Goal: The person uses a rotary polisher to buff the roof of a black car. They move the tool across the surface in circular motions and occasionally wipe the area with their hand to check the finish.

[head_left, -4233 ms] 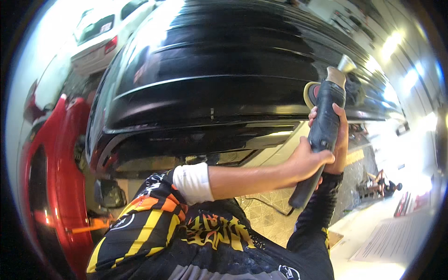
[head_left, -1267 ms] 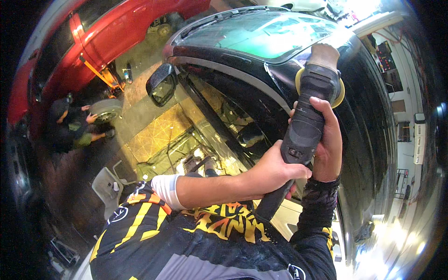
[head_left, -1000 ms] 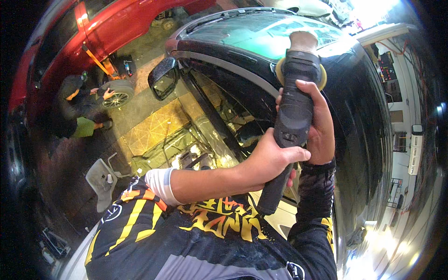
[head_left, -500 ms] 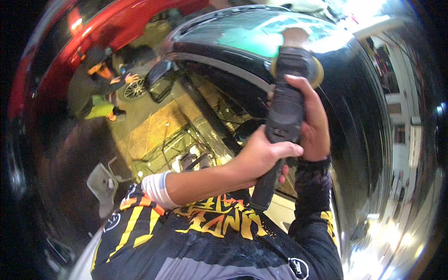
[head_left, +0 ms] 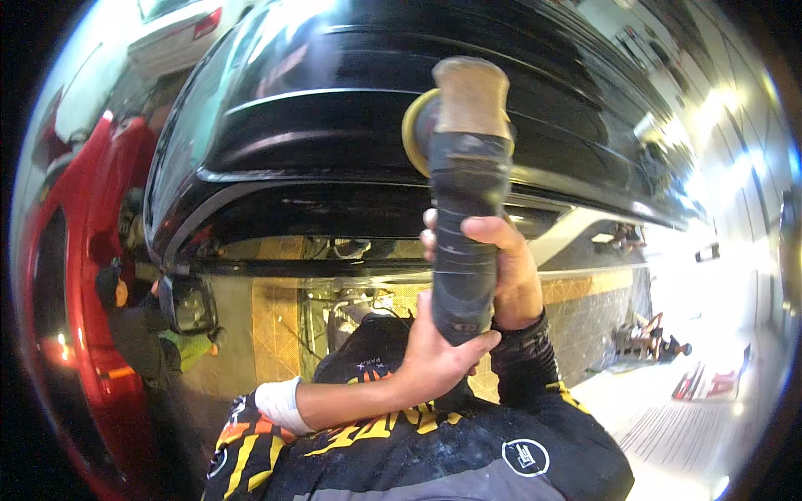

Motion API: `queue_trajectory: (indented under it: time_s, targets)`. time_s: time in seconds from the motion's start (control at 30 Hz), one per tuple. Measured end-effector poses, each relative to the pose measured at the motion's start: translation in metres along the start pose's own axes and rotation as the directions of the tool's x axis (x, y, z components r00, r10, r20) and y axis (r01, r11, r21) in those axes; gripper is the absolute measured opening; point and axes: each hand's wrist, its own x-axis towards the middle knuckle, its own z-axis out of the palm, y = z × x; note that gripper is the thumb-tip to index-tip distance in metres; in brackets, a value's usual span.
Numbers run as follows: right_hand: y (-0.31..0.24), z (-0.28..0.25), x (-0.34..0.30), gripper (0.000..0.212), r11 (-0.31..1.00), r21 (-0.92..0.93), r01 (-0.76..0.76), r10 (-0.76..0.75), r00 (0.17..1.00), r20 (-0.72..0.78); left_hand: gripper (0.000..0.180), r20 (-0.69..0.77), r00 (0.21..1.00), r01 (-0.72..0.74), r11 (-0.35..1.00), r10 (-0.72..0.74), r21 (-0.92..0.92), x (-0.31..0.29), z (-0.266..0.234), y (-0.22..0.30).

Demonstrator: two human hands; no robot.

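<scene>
Both my hands hold a black polisher (head_left: 468,250) with a tan head and a yellow round pad (head_left: 412,134). My left hand (head_left: 441,355) is wrapped round its rear end, thumb across the underside. My right hand (head_left: 516,280) grips the body farther forward. The polisher points away from me over the glossy black car roof (head_left: 334,125). Its pad sits against or just above the roof; the frame does not show which. Motion blurs the head slightly.
A red car (head_left: 88,225) stands at the far left. A person in dark clothing (head_left: 142,334) is beside it, near the black car's side mirror (head_left: 192,302). Far left at the back is a white vehicle (head_left: 171,46). Tiled floor (head_left: 576,317) lies below the car's side.
My view has turned to the right, bringing more of the roof into sight. The polisher has shifted from near the windscreen onto the roof. Both hands keep their grip.
</scene>
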Motion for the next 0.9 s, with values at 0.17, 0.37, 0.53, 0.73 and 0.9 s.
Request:
queue_trajectory:
  time_s: [0.17,0.37,0.53,0.73,0.9]
  targets:
    - [-0.028,-0.135,-0.046,0.063,0.955,0.199,0.22,-0.204,0.974,-0.097,0.077,0.264,0.965,-0.063,0.959,-0.012,0.275,0.064,0.062,-0.076]
    - [-0.078,-0.212,-0.047,0.06,0.882,0.024,0.471,-0.454,0.861,-0.229,0.075,0.374,0.874,0.089,0.858,-0.311,0.506,0.147,0.123,-0.049]
    - [-0.073,-0.171,-0.035,0.056,0.907,0.074,0.414,-0.399,0.903,-0.162,0.073,0.306,0.92,0.077,0.879,-0.245,0.471,0.115,0.097,-0.01]
    - [-0.016,-0.036,0.003,0.06,0.986,0.148,0.075,-0.079,0.997,0.022,0.07,0.123,0.983,0.122,0.988,-0.134,0.099,0.02,0.006,0.029]
    - [0.028,0.074,0.057,0.05,0.985,-0.111,-0.129,0.146,0.976,0.16,0.06,-0.195,0.981,-0.021,1.0,0.018,-0.011,-0.024,-0.057,0.068]
